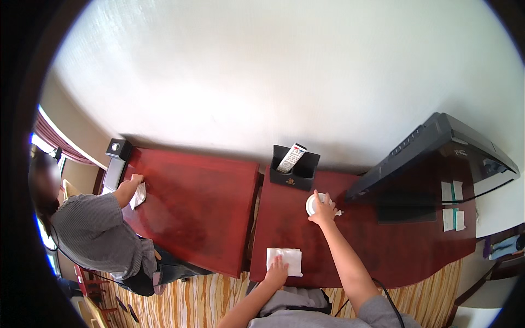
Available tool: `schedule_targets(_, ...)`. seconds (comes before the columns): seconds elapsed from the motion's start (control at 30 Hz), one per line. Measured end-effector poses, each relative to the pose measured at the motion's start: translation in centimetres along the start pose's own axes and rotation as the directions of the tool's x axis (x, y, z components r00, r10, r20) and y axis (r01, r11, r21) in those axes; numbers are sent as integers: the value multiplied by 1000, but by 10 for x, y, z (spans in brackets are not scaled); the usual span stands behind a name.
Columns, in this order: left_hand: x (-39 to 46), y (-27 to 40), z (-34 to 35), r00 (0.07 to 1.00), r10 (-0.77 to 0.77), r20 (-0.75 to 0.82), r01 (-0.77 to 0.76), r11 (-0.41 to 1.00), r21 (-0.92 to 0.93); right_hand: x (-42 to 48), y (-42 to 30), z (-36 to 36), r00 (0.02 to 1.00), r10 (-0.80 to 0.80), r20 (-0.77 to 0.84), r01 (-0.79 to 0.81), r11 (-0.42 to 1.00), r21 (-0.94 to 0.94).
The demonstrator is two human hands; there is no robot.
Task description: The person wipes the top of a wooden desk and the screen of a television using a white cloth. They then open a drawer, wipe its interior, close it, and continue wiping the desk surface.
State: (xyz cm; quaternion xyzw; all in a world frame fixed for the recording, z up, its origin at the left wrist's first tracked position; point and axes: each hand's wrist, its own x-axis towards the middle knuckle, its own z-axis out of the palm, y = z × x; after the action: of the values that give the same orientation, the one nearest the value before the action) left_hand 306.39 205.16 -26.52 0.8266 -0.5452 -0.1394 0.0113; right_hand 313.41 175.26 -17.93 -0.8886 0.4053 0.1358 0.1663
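Observation:
On the red-brown wooden desk, my left hand (277, 272) lies palm down over the lower edge of a folded white tissue or cloth (292, 259), pressing it against the wood. My right hand (323, 211) reaches farther over the desk, its fingers spread across a white round dish (310, 205) and gripping it. The hand covers much of the dish. A small white piece (339, 212) sticks out at its right side; I cannot tell whether it belongs to the dish. Just behind the dish stands a black holder box (292, 180) with a grey remote control (292, 158) leaning in it.
A black flat monitor (410, 164) stands to the right, its cable (488, 194) trailing. Beyond it lie white-and-green packets (449, 219). Left, across a gap, another person (94, 233) wipes a second desk (192, 205) with a white cloth (138, 196), near a black box (119, 148).

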Motion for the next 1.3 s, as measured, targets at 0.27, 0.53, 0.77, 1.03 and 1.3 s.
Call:
schedule_targets(0.27,2,-4,-5,999,34,16,-33,996,-83,-18,-28,13,992,-83,-99,86,996,25)
schedule_targets(0.53,19,-1,-17,999,36,39,-32,995,-90,-6,-96,31,928,-372,-31,374,925,63)
schedule_targets(0.77,47,4,-30,975,217,46,-213,973,-86,-57,-50,41,757,-575,-310,633,764,127)
schedule_targets(1.03,165,25,-47,981,193,-8,-193,979,-71,-107,61,75,910,-235,-343,348,881,321)
schedule_targets(1.3,268,6,-89,974,161,156,-125,967,-223,9,50,38,968,-144,-207,219,888,404)
